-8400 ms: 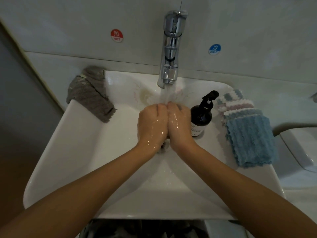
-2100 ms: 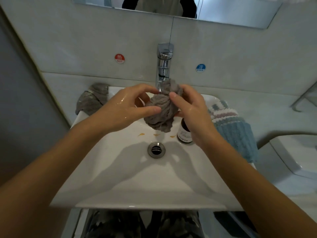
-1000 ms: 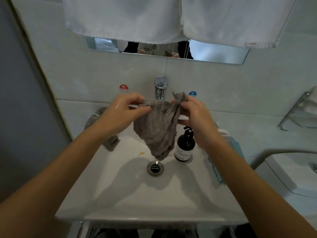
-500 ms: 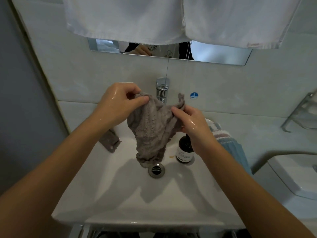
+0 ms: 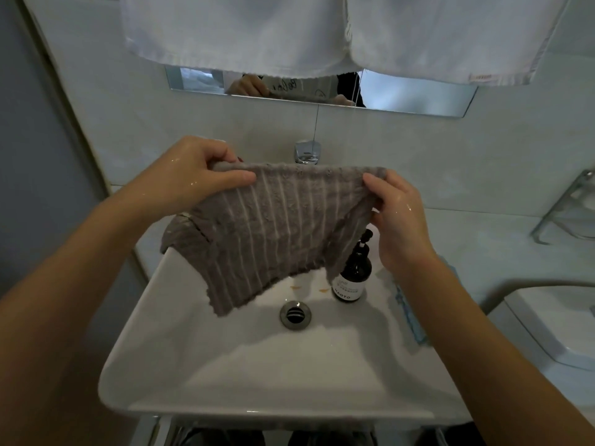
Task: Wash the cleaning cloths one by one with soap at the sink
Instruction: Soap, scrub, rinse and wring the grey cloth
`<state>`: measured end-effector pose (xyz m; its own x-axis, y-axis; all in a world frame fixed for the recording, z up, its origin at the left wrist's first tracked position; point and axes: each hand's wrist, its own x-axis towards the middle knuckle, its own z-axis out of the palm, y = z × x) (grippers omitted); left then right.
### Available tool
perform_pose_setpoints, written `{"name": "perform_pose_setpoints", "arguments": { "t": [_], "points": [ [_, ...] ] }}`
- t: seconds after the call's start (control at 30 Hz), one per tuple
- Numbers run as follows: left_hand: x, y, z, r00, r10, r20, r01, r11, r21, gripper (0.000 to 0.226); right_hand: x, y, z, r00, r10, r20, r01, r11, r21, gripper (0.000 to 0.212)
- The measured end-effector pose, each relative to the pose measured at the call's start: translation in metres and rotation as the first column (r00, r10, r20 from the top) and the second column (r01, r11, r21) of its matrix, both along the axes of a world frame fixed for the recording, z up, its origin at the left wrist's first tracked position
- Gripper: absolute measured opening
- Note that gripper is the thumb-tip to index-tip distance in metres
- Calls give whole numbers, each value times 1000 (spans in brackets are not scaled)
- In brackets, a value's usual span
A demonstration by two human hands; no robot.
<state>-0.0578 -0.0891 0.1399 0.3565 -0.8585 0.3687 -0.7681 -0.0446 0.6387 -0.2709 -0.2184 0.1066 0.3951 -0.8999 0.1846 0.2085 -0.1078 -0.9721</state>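
Observation:
A wet grey ribbed cloth (image 5: 277, 233) hangs spread out flat above the white sink (image 5: 225, 375). My left hand (image 5: 193, 175) pinches its top left corner and my right hand (image 5: 397, 217) pinches its top right corner. Behind the spread cloth, another grey cloth (image 5: 178, 235) lies on the sink's left rim. A dark soap pump bottle (image 5: 352, 275) stands in the basin at the right, partly covered by the held cloth. The edge of a blue cloth (image 5: 409, 317) shows on the right rim beside my right forearm. No water runs from the chrome tap (image 5: 307, 151).
The drain (image 5: 295, 315) sits mid-basin with small orange stains beyond it. Two white towels (image 5: 322, 30) hang overhead in front of a mirror strip (image 5: 418, 98). A metal wall rack (image 5: 573, 207) and a white toilet (image 5: 553, 320) are at the right.
The water stopped and the wrung grey cloth was lifted from the basin. Over the last second both hands moved apart, opening the bunched cloth into a flat sheet.

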Motion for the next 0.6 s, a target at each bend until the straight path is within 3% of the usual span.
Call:
{"name": "perform_pose_setpoints", "arguments": {
  "t": [0.17, 0.33, 0.5, 0.6],
  "points": [
    [4, 6, -1, 990, -140, -13, 140, 986, 90, 12, -3, -4, 0, 999, -33, 23, 34, 999, -42, 17],
    [13, 7, -12, 975, -135, -179, 131, 991, -33, 11, -11, -11, 0, 994, -23, -103, 3, 983, -185, 17],
    [17, 6, -16, 993, 26, 118, -23, 999, -21, 19, -16, -14, 3, 995, -32, -90, 15, 983, -182, 19],
    [17, 5, -19, 984, 52, 169, -53, 999, 1, 16, -15, -13, 3, 991, -26, -132, 9, 992, -129, 24]
  ]
}}
